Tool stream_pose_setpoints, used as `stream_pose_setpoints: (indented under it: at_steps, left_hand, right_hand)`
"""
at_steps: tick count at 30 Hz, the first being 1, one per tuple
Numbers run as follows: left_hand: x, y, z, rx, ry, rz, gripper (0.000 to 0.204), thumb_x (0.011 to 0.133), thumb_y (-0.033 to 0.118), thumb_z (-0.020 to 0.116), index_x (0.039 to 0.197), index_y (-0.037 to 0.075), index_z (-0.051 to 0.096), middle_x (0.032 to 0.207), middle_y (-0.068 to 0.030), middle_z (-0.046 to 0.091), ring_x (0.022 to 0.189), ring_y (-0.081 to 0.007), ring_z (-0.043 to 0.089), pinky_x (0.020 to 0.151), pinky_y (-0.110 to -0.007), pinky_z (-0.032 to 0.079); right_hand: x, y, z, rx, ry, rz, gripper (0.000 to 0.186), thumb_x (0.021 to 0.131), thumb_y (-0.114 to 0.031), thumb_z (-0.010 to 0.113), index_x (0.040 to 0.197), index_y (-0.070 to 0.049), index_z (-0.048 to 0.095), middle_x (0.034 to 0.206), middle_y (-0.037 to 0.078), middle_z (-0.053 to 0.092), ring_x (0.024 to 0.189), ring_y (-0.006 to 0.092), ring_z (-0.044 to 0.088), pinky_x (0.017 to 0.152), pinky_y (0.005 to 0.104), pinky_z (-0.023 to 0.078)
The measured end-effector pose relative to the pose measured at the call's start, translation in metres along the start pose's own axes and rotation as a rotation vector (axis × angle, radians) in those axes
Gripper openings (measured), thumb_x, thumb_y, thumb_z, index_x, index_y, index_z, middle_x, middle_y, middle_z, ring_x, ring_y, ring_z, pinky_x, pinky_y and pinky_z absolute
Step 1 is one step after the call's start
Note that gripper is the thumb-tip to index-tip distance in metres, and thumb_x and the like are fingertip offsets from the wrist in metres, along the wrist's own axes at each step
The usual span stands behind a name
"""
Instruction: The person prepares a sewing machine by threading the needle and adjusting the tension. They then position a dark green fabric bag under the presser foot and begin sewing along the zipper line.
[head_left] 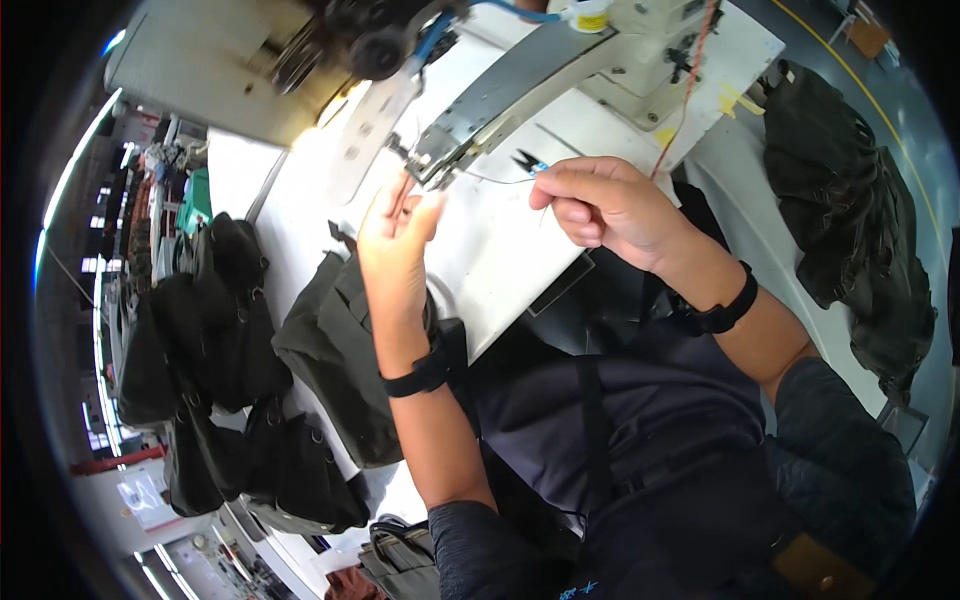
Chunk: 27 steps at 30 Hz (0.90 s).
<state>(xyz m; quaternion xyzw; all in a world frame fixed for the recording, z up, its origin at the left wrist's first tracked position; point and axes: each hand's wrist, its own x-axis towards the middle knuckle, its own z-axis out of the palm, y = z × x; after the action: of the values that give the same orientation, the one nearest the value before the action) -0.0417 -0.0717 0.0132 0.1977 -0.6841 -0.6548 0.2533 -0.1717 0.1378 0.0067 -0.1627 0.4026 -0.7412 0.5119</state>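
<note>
1. white surface [500, 250] carries the sewing machine [560, 70]; both hands sit just below its needle end.
2. left hand [395, 250]: fingers raised, tips pinched together near the needle; what they grip is too small to tell.
3. right hand [605, 205]: curled shut on thin thread [500, 181], right of the needle.
4. small snips [527, 160] lie just beside the right hand.
5. dark bags [340, 350] lie left of the machine.
</note>
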Motion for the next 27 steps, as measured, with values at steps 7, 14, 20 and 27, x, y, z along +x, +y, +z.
stream_pose_setpoints:
  at_steps: [7, 14, 20, 27]
  left_hand:
    - [0.062, -0.07, -0.026, -0.781, 0.174, -0.188, 0.018, 0.101, 0.02, 0.051, 0.108, 0.006, 0.059, 0.1, -0.0073, 0.063, 0.086, -0.0198, 0.059, 0.073, -0.034, 0.049]
    - [0.054, -0.017, 0.028, -0.749, 0.419, -0.37, 0.025, 0.103, 0.025, 0.043, 0.115, 0.005, 0.053, 0.1, -0.0081, 0.056, 0.083, -0.0202, 0.051, 0.069, -0.035, 0.044]
    - [-0.082, 0.015, -0.008, -0.91, 0.313, -0.344, 0.026, 0.093, -0.011, 0.05, 0.119, -0.009, 0.052, 0.113, -0.0128, 0.054, 0.103, -0.0201, 0.055, 0.095, -0.03, 0.049]
    - [-0.271, 0.018, -0.032, -0.411, 0.338, -0.582, 0.033, 0.103, 0.01, 0.051, 0.133, -0.004, 0.051, 0.124, -0.0177, 0.065, 0.102, -0.0204, 0.068, 0.088, -0.031, 0.056]
  right_hand:
    - [-0.015, -0.006, -0.009, -0.017, 0.005, -0.022, 0.027, 0.099, -0.024, 0.062, 0.094, 0.002, 0.068, 0.064, -0.007, 0.046, 0.053, 0.0033, 0.039, 0.047, 0.0195, 0.029]
    - [-0.029, 0.021, -0.006, -0.404, -0.087, -0.079, 0.021, 0.097, -0.019, 0.06, 0.088, -0.003, 0.07, 0.062, -0.003, 0.05, 0.057, 0.004, 0.046, 0.052, 0.0227, 0.039]
    - [-0.06, 0.065, -0.029, -1.104, -0.178, -0.398, 0.014, 0.091, -0.019, 0.064, 0.088, -0.006, 0.067, 0.078, 0.015, 0.066, 0.074, 0.0361, 0.065, 0.068, 0.0416, 0.052]
    - [-0.012, 0.016, -0.047, -1.258, 0.254, -0.434, 0.018, 0.096, -0.015, 0.062, 0.108, -0.002, 0.066, 0.095, 0.015, 0.068, 0.081, 0.028, 0.069, 0.072, 0.0361, 0.053]
